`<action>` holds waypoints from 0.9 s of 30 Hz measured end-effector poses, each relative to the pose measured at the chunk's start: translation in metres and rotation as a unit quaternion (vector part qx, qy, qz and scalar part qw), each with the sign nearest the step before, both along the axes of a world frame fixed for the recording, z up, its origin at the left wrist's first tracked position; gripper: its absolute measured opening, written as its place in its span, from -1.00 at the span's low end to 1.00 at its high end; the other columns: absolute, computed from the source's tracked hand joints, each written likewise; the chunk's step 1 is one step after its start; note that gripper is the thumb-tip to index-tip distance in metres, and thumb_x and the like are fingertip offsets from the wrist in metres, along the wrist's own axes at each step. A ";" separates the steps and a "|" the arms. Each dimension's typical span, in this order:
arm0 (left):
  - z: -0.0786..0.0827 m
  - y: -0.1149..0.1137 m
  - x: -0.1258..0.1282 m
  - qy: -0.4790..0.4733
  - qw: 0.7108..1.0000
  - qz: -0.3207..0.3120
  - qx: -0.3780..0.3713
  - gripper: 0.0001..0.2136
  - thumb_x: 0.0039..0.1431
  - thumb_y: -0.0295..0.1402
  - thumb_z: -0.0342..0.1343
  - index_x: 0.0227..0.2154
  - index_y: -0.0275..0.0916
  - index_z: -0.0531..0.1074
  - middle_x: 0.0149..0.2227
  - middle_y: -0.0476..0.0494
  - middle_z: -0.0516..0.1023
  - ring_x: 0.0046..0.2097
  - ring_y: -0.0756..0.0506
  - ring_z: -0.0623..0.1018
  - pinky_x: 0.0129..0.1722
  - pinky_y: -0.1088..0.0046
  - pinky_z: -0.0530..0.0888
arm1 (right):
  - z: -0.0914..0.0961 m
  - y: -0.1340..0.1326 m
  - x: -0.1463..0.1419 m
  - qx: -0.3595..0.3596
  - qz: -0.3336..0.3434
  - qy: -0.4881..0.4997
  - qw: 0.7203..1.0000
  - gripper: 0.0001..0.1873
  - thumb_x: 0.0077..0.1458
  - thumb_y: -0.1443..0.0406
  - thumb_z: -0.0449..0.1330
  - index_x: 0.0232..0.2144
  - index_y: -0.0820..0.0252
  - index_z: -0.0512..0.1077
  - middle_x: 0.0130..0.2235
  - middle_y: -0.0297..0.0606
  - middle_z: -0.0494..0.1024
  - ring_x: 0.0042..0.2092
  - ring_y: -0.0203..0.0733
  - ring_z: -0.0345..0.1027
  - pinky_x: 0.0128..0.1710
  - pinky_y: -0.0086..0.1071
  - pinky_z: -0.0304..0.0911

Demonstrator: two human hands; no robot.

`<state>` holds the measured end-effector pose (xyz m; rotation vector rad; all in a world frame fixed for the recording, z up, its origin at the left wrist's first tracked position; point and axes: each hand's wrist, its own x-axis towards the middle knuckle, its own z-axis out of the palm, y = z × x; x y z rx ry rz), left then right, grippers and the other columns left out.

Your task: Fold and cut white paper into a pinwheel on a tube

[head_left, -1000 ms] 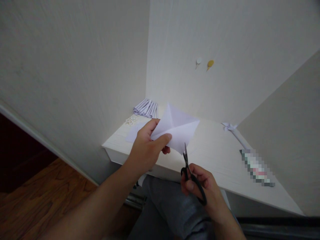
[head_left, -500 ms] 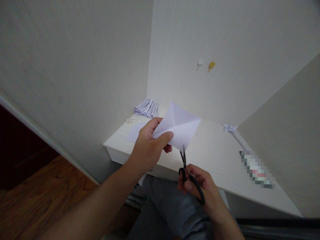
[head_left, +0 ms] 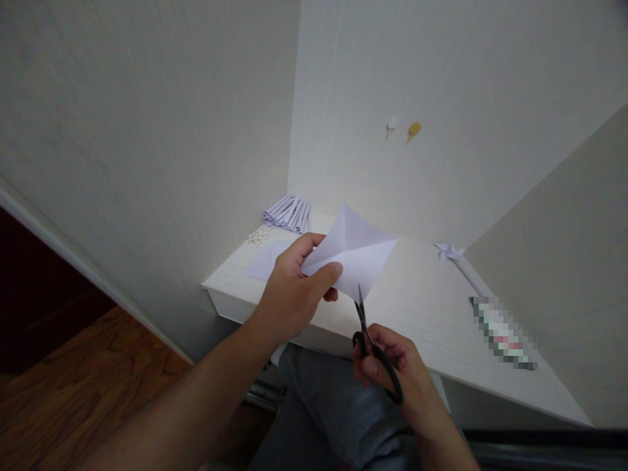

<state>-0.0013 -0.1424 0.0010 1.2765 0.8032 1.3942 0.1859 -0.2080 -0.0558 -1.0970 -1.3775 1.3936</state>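
Observation:
My left hand (head_left: 299, 281) pinches the left corner of a creased white paper square (head_left: 360, 258), thumb on top and fingers underneath. Fold lines cross near the middle of the sheet, which is held above the white desk. In my right hand (head_left: 392, 366) are black-handled scissors (head_left: 362, 315), thumb and fingers at the loops. Their blades are slightly apart and sit at the sheet's near corner, one blade over the paper. More white paper (head_left: 260, 263) lies flat on the desk, partly behind my left hand.
Rolled paper tubes (head_left: 288, 213) are piled at the desk's back left, beside small white-tipped sticks (head_left: 258, 237). A paper pinwheel (head_left: 449, 252) on a rolled stick lies at the right, near a blurred-out packet (head_left: 503, 333). Two hooks (head_left: 415, 129) are on the back wall.
The paper has shifted slightly right and toward me, so its near corner lies deeper between the scissor blades. Both hands keep their grips.

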 end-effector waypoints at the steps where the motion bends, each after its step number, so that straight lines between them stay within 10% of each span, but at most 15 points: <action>1: 0.000 0.000 0.000 0.001 1.000 0.000 0.002 -0.82 0.12 -0.40 0.20 -0.20 -0.22 0.45 -0.42 0.02 0.51 -0.50 0.02 0.49 -0.56 0.54 0.44 | 0.000 0.000 0.000 -0.002 0.001 0.003 1.000 -0.49 -0.13 -0.08 0.44 -0.47 0.23 0.45 -0.55 -0.34 0.44 -0.52 -0.32 0.18 -0.52 -0.45 0.06; 27: -0.009 0.009 -0.003 0.023 1.000 -0.008 0.016 -0.80 0.14 -0.38 0.23 -0.17 -0.23 0.44 -0.39 0.04 0.50 -0.48 0.04 0.49 -0.52 0.54 0.50 | -0.002 0.000 -0.002 -0.013 -0.029 0.005 0.999 -0.44 -0.14 -0.13 0.41 -0.56 0.17 0.31 -0.65 -0.43 0.33 -0.63 -0.40 0.05 -0.63 -0.49 -0.04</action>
